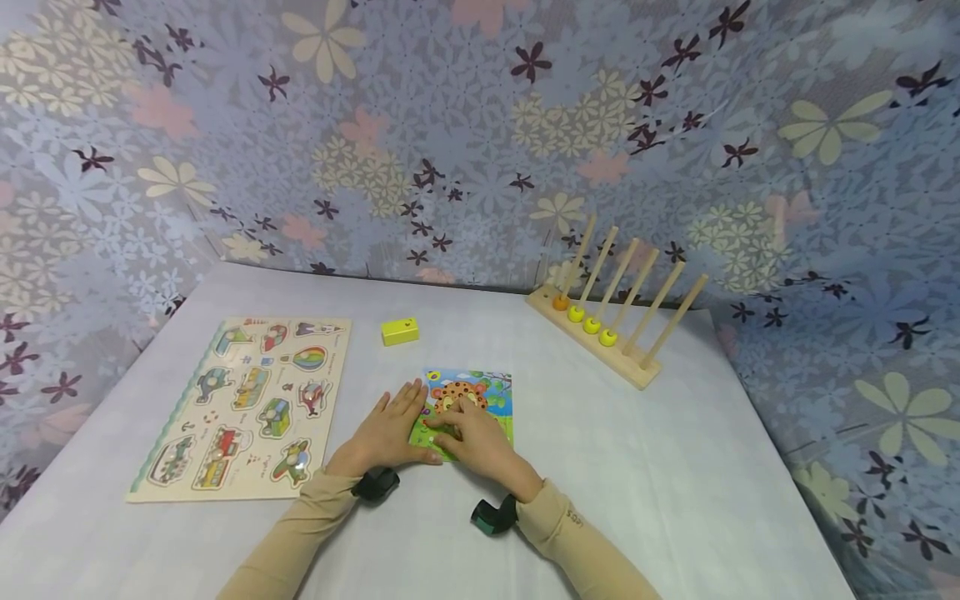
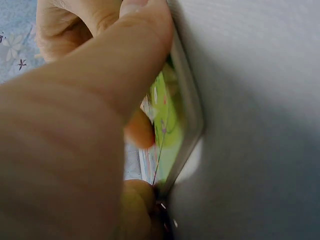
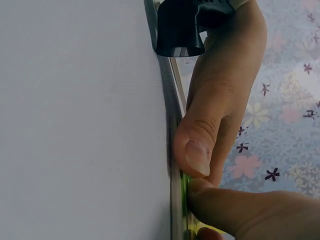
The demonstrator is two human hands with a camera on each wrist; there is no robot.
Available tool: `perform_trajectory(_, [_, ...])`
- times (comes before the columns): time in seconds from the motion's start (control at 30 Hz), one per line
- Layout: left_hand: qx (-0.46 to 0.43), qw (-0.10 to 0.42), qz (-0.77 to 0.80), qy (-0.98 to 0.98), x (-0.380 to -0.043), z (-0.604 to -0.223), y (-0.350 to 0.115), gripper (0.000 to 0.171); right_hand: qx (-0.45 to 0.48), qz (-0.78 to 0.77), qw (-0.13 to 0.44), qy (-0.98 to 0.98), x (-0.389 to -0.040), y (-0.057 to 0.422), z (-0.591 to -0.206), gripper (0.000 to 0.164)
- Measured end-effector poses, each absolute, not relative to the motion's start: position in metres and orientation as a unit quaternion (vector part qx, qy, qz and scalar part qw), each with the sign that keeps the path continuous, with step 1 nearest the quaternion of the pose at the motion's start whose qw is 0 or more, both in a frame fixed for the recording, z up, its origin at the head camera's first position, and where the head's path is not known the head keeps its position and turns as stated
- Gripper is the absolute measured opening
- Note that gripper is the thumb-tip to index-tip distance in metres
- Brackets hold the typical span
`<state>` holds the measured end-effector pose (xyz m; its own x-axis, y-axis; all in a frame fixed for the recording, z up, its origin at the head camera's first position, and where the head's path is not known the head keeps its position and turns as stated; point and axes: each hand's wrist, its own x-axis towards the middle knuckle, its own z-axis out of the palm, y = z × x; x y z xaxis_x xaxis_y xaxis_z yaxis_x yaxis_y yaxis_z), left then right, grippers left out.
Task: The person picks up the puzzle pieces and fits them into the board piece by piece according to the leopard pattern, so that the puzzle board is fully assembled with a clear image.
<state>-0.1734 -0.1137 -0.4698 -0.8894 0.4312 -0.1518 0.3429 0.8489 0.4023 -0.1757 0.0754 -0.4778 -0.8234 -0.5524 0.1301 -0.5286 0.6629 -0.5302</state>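
Observation:
A small square picture board (image 1: 501,427) with a spotted leopard face lies on the table between the hands. My left hand (image 1: 390,429) rests along its left edge, fingers straight, the thumb at the near edge. My right hand (image 1: 483,442) is bent over the board's middle, its fingertips at the picture below the face. Whether those fingertips pinch a piece or just press is hidden. In the left wrist view the board (image 2: 172,120) shows a thin dark line across its green part. The right wrist view has the left thumb (image 3: 197,150) close to the right thumb (image 3: 225,202).
A large wooden peg puzzle board (image 1: 258,408) with vehicle pictures lies on the left. A yellow block (image 1: 400,332) sits behind the leopard board. At the back right stands a wooden rod stand (image 1: 592,337) with an orange bead and several yellow beads. A flowered cloth (image 1: 465,150) hangs behind.

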Motion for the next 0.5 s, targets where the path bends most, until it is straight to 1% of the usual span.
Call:
perform_trajectory(0.1, [0.204, 0.121, 0.184, 0.954, -0.174, -0.470, -0.113, 0.109, -0.294, -0.298, 0.029, 0.908, -0.176, 0.077, -0.476, 0.016])
perform_trajectory(0.2, [0.203, 0.122, 0.184, 0.954, -0.175, -0.471, -0.113, 0.109, -0.298, -0.315, 0.057, 0.899, -0.176, 0.080, -0.472, 0.008])
perform_trajectory(0.37, [0.202, 0.124, 0.189, 0.953, -0.176, -0.471, -0.112, 0.110, -0.306, -0.355, 0.134, 0.873, -0.183, 0.096, -0.463, 0.008])
perform_trajectory(0.43, [0.202, 0.125, 0.191, 0.952, -0.175, -0.471, -0.111, 0.111, -0.295, -0.370, 0.143, 0.869, -0.187, 0.107, -0.460, 0.009])
perform_trajectory(0.5, [0.201, 0.126, 0.192, 0.952, -0.175, -0.471, -0.111, 0.111, -0.277, -0.382, 0.133, 0.872, -0.190, 0.120, -0.456, 0.013])
